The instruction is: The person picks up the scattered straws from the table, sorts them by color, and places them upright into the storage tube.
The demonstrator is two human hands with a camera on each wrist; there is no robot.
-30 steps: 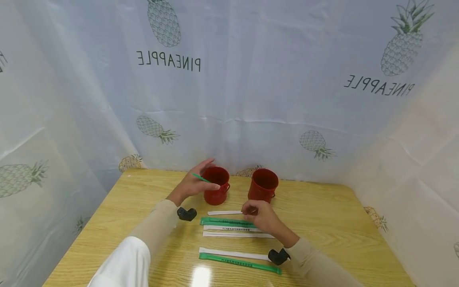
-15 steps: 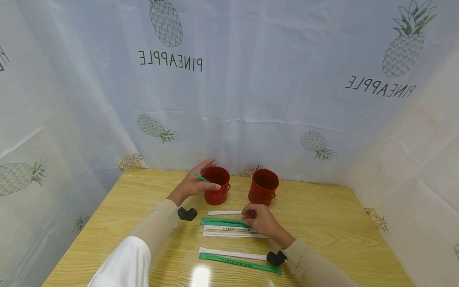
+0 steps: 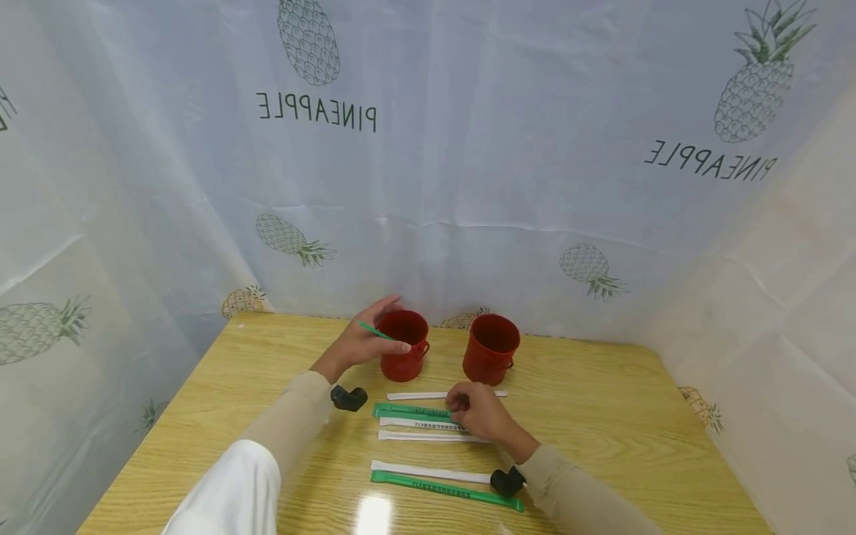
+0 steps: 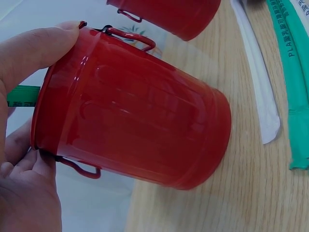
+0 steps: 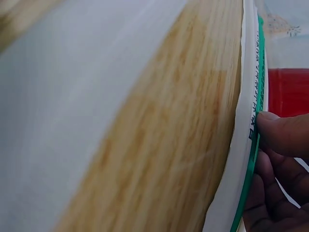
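Note:
My left hand [image 3: 364,343] grips the rim of the left red bucket [image 3: 401,368], thumb on the near side and fingers round the far side in the left wrist view. A green-wrapped straw [image 3: 374,331] stands in that bucket and leans out over the hand. Small wire handles show on the bucket [image 4: 140,106]. My right hand [image 3: 483,412] has curled fingers over the right part of a row of wrapped straws. In the right wrist view its thumb and fingers pinch a green-wrapped straw [image 5: 248,179], with white-wrapped ones alongside.
A second red bucket [image 3: 491,364] stands to the right. A white-wrapped straw [image 3: 414,396] lies behind the green one. Nearer the front lie another white-wrapped straw [image 3: 428,472] and a green one [image 3: 444,488]. A printed curtain [image 3: 428,148] rises behind the table [image 3: 602,431].
My right hand has shifted slightly left and towards me along the straws, uncovering the right end of the rear white one. The left hand and its bucket have stayed in place.

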